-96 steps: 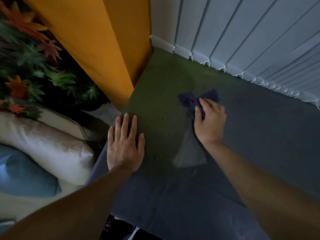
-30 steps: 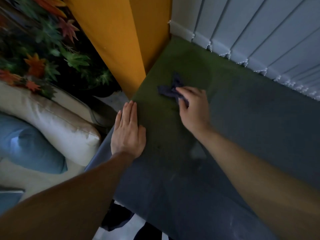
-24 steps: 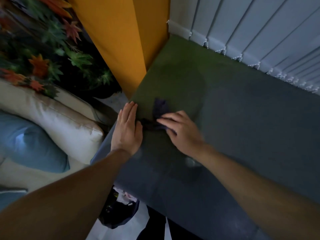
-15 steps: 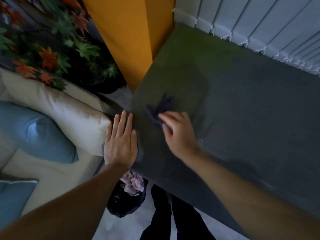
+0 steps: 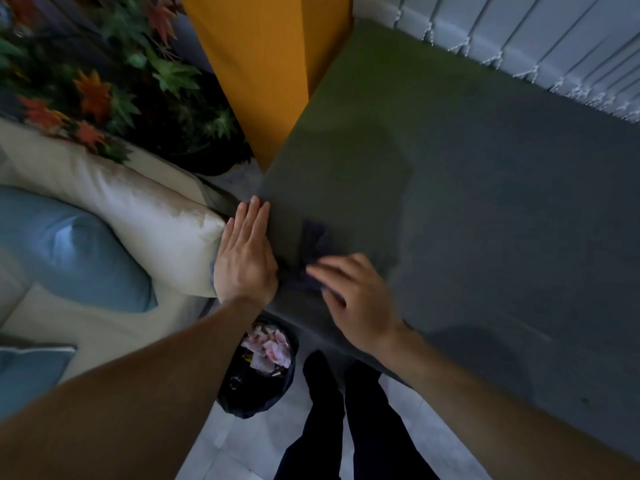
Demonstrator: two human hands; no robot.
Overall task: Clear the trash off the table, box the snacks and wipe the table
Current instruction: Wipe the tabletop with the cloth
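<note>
Table (image 5: 485,202), a broad matte top shading from olive green at its far left corner to grey, fills the right of the view, with pale vertical blinds (image 5: 519,26) along its far edge and a tall orange panel (image 5: 263,64) standing at its left. A cream sofa cushion (image 5: 131,206) and a blue cushion (image 5: 69,251) lie to the left, with a plant with green and orange leaves (image 5: 104,81) behind them. On the pale tiled floor (image 5: 242,445) below the table's near corner sits a black bin bag (image 5: 256,372) holding crumpled pink paper. The left hand (image 5: 244,261) lies flat on the table's left edge, fingers straight and pressed together. The right hand (image 5: 356,303), blurred, presses slightly spread fingers onto a small dark blue crumpled cloth (image 5: 317,244) that lies on the table just beside the left hand.
</note>
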